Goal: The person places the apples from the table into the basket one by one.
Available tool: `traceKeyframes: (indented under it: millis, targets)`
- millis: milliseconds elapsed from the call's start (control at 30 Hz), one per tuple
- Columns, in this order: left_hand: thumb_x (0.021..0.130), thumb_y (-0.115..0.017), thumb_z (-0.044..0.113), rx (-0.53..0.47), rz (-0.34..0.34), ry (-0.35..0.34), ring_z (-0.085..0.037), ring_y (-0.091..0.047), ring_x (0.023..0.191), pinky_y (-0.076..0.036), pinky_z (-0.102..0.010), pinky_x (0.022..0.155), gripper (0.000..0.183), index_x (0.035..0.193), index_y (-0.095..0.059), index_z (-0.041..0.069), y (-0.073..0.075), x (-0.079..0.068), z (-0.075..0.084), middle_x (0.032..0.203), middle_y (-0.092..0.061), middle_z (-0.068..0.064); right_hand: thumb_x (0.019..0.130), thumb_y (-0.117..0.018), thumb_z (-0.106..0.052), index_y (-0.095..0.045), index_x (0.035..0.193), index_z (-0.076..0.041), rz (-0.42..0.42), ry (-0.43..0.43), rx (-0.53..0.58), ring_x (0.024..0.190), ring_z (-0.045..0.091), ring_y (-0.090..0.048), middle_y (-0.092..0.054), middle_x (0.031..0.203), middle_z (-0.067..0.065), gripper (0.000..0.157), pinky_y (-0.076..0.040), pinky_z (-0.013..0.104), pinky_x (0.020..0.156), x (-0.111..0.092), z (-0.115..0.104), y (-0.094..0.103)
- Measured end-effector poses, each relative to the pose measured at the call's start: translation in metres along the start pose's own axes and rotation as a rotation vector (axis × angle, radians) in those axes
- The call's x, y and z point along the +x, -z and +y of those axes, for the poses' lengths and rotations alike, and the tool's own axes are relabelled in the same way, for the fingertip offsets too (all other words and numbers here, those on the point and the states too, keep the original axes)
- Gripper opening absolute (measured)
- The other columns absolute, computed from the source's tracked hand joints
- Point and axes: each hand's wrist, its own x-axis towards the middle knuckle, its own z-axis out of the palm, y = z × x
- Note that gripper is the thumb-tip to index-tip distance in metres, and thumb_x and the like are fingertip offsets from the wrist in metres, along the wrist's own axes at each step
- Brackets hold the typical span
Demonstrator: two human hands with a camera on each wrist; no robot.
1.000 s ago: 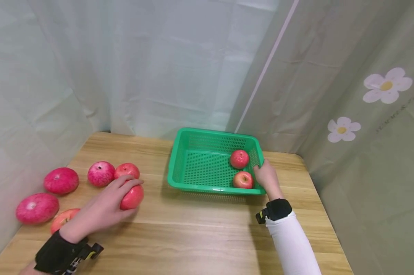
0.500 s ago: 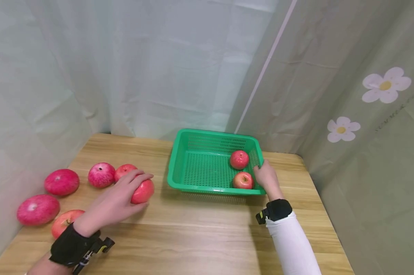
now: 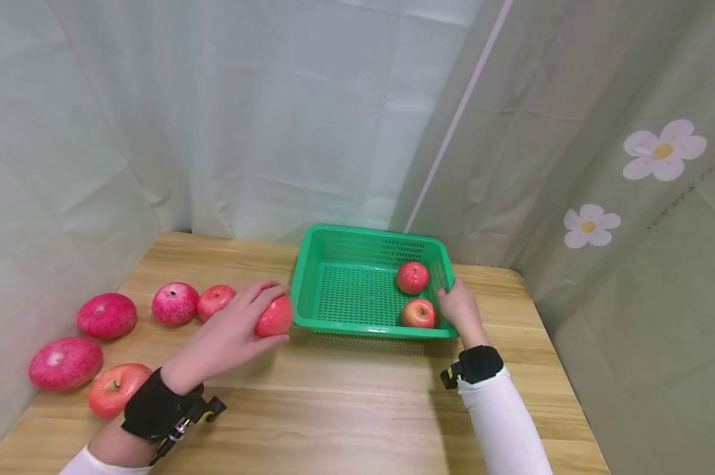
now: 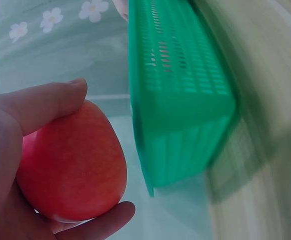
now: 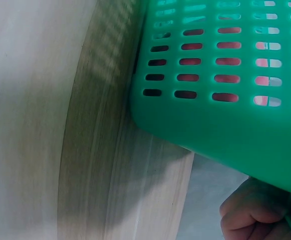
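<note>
In the head view my left hand (image 3: 229,340) grips a red apple (image 3: 276,318) just off the left front corner of a green plastic basket (image 3: 357,328). The left wrist view shows thumb and fingers curled round that apple (image 4: 78,165), with the basket wall (image 4: 178,120) a little apart from it. My right hand (image 3: 460,309) holds the basket's right rim; the right wrist view shows its curled fingers (image 5: 253,212) at the rim. Two apples lie inside at the right end, a rear one (image 3: 413,278) and a front one (image 3: 419,313).
On the wooden table's left side lie a red apple (image 3: 216,301), a speckled pink-red round fruit (image 3: 175,303), two flattened pink-red fruits (image 3: 107,315) and a yellowish-red apple (image 3: 119,389). A pale curtain (image 3: 310,119) stands behind the table.
My left hand has carried its apple rightward from beside the other fruit to the basket's left side. The right hand stays on the rim, and the basket has hardly moved.
</note>
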Motion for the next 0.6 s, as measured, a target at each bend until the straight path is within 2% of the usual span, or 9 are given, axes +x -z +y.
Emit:
traceKeyframes:
  millis: [200,400,600]
  targets:
    - [0.087,-0.091,0.041,-0.029,-0.026,-0.018,-0.032,-0.059,0.127,-0.064,-0.049,0.085,0.081,0.154,-0.053,0.015,-0.007,0.016,0.008,0.150,-0.051,-0.011,0.107,-0.047,-0.023,-0.036,0.151,0.014,-0.004,-0.011,0.009,0.116,0.046,-0.061,-0.057,0.135,0.037,0.058,-0.053,0.056,0.088,0.000,-0.001,-0.002]
    - [0.088,-0.090,0.036,-0.026,-0.027,-0.078,-0.032,-0.055,0.130,-0.060,-0.050,0.093,0.074,0.150,-0.055,0.015,-0.013,0.026,0.010,0.147,-0.052,-0.013,0.106,-0.048,-0.023,-0.040,0.146,0.014,0.003,-0.002,-0.003,0.112,0.045,-0.061,-0.060,0.129,0.036,0.055,-0.053,0.055,0.088,0.001,0.000,-0.005]
    - [0.085,-0.091,0.028,-0.028,-0.023,-0.090,-0.029,-0.059,0.121,-0.062,-0.045,0.085,0.066,0.142,-0.060,0.014,-0.020,0.045,0.018,0.141,-0.054,-0.010,0.107,-0.048,-0.023,-0.038,0.148,0.015,0.005,-0.004,0.004,0.112,0.046,-0.061,-0.059,0.130,0.036,0.057,-0.053,0.055,0.086,0.000,-0.001,-0.002]
